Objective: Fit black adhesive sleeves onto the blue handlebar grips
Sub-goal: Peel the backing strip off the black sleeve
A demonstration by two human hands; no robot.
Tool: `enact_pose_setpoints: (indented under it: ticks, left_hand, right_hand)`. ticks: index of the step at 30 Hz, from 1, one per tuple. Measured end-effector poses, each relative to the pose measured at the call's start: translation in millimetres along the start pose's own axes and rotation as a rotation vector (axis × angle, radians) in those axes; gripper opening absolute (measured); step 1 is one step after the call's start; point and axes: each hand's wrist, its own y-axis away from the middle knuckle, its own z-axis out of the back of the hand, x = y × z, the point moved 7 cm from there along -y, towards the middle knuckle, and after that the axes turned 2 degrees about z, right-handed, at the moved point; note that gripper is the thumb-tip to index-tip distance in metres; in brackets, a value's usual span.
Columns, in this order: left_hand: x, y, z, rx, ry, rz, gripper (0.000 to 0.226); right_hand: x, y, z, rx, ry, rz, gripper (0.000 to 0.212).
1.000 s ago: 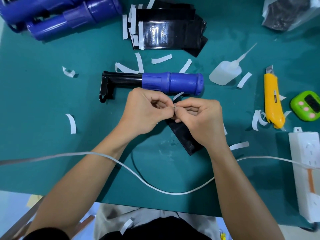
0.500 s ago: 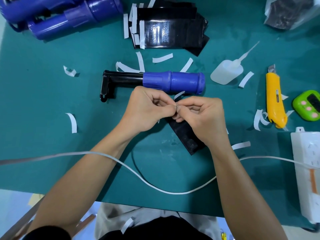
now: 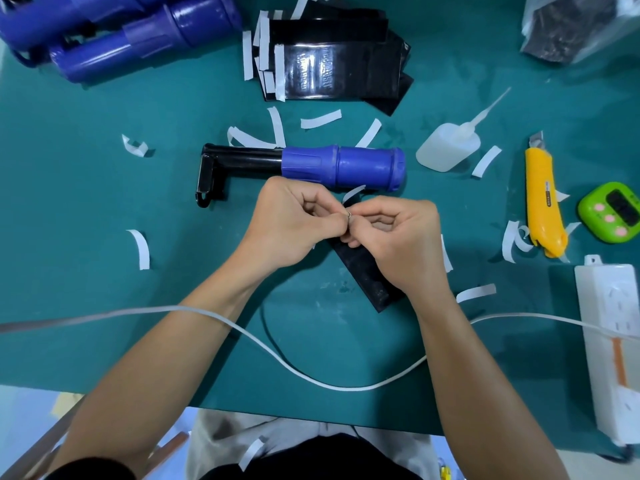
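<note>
Teal mat (image 3: 104, 306), scraps (image 3: 140, 249), L hand (image 3: 291, 230) + R hand (image 3: 405, 247) grip pinching black sleeve (image 3: 367, 271), blue handle (image 3: 346, 166) beyond

It looked like an assembly workshop: a teal-matted desk (image 3: 104, 202) carried a stack of glossy black adhesive sleeves (image 3: 332, 71), a yellow plastic utility knife (image 3: 543, 199), a translucent squeeze bottle (image 3: 446, 147), probably glue, and white paper strips (image 3: 140, 249).

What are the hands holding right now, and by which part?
Both the left hand and the right hand pinch the black sleeve at its upper end, where a white backing strip pokes out; the exact grip is hidden.
</note>
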Motion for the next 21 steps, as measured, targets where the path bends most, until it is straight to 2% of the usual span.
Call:
enact_pose_setpoints:
  ticks: [9,21]
  left_hand:
    - [0.0,0.6,-0.6,0.017,0.000,-0.008,0.015]
    - [-1.5,1.8,-0.8,0.010,-0.028,-0.034,0.020]
  right_hand:
    - [-3.3,-4.0,-1.2,0.065,-0.127,-0.009,0.033]
    - [-3.9,-3.6,-1.0,0.060,-0.081,-0.005,0.021]
